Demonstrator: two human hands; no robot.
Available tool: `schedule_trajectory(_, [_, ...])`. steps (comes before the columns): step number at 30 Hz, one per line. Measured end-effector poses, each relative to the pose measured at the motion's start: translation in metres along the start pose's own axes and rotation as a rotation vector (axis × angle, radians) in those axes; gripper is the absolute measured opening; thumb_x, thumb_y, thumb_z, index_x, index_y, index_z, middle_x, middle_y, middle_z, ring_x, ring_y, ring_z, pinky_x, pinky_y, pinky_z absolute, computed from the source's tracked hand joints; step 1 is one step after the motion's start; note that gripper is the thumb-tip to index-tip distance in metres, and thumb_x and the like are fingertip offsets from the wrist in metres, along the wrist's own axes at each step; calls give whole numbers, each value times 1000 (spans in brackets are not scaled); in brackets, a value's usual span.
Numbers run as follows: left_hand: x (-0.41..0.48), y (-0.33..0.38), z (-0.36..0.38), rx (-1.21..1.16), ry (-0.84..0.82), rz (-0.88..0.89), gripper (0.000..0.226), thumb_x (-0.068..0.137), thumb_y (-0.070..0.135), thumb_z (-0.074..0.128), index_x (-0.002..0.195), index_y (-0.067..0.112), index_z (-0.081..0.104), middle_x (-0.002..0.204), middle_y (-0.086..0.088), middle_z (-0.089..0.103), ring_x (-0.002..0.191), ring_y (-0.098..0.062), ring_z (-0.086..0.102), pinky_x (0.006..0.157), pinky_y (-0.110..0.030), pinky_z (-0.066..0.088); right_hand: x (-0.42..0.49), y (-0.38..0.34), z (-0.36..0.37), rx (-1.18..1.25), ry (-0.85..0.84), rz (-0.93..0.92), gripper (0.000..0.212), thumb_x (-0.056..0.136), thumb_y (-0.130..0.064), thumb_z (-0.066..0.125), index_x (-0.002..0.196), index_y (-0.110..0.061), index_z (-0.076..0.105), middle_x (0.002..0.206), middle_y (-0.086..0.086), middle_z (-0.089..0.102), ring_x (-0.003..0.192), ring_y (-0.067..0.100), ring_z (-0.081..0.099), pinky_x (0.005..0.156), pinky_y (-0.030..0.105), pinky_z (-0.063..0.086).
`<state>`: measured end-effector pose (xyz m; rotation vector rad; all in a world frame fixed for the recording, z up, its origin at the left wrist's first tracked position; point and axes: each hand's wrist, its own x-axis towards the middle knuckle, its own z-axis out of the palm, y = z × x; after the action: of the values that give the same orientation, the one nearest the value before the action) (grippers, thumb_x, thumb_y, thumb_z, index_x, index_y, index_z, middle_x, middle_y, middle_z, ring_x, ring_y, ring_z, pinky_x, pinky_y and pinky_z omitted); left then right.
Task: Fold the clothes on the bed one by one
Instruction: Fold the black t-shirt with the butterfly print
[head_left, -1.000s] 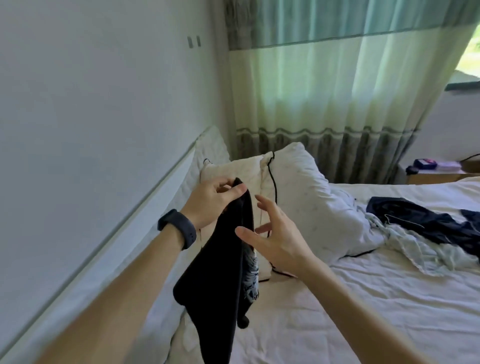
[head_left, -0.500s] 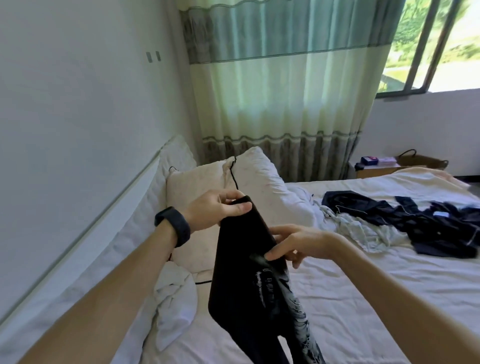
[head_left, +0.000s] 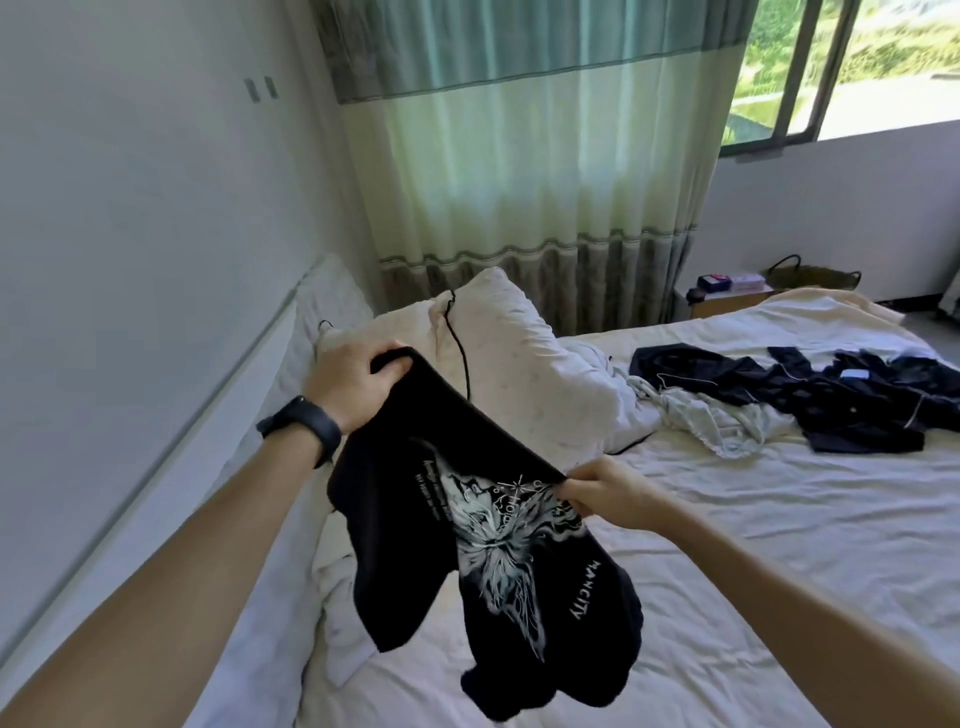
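Black shirt (head_left: 483, 545) edge between hands

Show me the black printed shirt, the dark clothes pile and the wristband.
black printed shirt (head_left: 493, 540), head view, white print.
dark clothes pile (head_left: 831, 402), head view, its middle.
wristband (head_left: 306, 423), head view, band's outer face.

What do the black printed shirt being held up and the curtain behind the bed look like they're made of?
Black T-shirt: soft, matte knit fabric, probably cotton jersey. It hangs limp and creased, and the whitish graphic looks like printed ink.
Curtain: thin woven cloth, possibly synthetic. Daylight glows through its pale middle band, and it falls in even pleats.
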<state>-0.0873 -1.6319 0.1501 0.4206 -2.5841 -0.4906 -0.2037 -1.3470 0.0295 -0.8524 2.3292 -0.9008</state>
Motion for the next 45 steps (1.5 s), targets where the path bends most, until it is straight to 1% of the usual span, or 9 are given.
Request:
schedule_trajectory(6, [-72, 20, 74, -168, 139, -21, 58, 82, 57, 65, 128, 27, 47, 129, -2, 47, 120, -24, 47, 102, -42, 43, 5, -54, -16, 716, 133, 65, 34, 98, -24, 61, 66, -17, 55, 58, -4, 53, 65, 15, 67, 72, 28, 53])
schedule_trajectory(13, [-165, 58, 183, -179, -308, -122, 105, 64, 71, 73, 149, 37, 21, 134, 12, 43, 118, -12, 49, 91, -36, 53, 16, -79, -37, 929, 222, 146, 32, 96, -22, 60, 64, -19, 54, 58, -5, 55, 60, 14, 66, 72, 32, 53])
schedule_trajectory(17, [-155, 29, 192, -216, -332, -107, 35, 96, 24, 56, 111, 54, 48, 81, 18, 57, 75, -14, 62, 57, -32, 45, 10, -59, -63, 970, 318, 151, 35, 93, -23, 60, 60, -21, 48, 55, -6, 50, 62, 15, 64, 72, 31, 53])
schedule_trajectory(21, [-109, 27, 168, -394, -247, -159, 23, 99, 20, 57, 89, 40, 62, 76, 13, 65, 68, -1, 59, 60, -31, 43, -2, -23, -98, 1049, 450, 149, 34, 95, -26, 59, 63, -21, 52, 60, -6, 54, 68, 15, 67, 83, 34, 52])
schedule_trajectory(24, [-59, 55, 141, -504, -178, -167, 12, 98, 19, 60, 91, 23, 67, 76, 8, 67, 70, -6, 61, 66, -30, 45, -20, -1, -103, 820, 486, 140, 19, 102, -38, 57, 102, -22, 67, 106, -4, 71, 101, 17, 70, 84, 33, 51])
schedule_trajectory(28, [-1, 111, 102, -468, -350, 79, 13, 98, 21, 59, 92, 29, 67, 83, 17, 67, 86, 1, 63, 84, -16, 46, -41, -13, -71, 381, 290, -113, 59, 88, -48, 74, 141, -39, 49, 128, -22, 58, 102, 5, 66, 82, 23, 52])
schedule_trajectory(34, [32, 139, 71, -218, -535, 221, 17, 95, 12, 65, 92, 29, 67, 74, 29, 55, 71, 18, 52, 69, -1, 35, -10, -31, -56, -1, 553, -222, 10, 93, -27, 64, 103, -28, 68, 88, -9, 67, 73, 9, 63, 68, 27, 44])
schedule_trajectory(40, [15, 72, 52, -3, -544, 60, 13, 90, 15, 59, 90, 22, 70, 79, 6, 62, 80, -15, 60, 67, -23, 39, -1, -53, -75, -305, 519, -195, 24, 91, -19, 53, 101, -33, 70, 77, -19, 50, 82, 13, 51, 69, 33, 43])
schedule_trajectory(45, [2, 26, 40, -252, -463, -170, 34, 71, 36, 52, 74, 8, 70, 74, -4, 64, 74, -18, 55, 73, -33, 40, 13, -65, -73, -573, 498, -227, 22, 87, -22, 56, 103, -34, 66, 98, -15, 54, 90, 16, 51, 56, 25, 28])
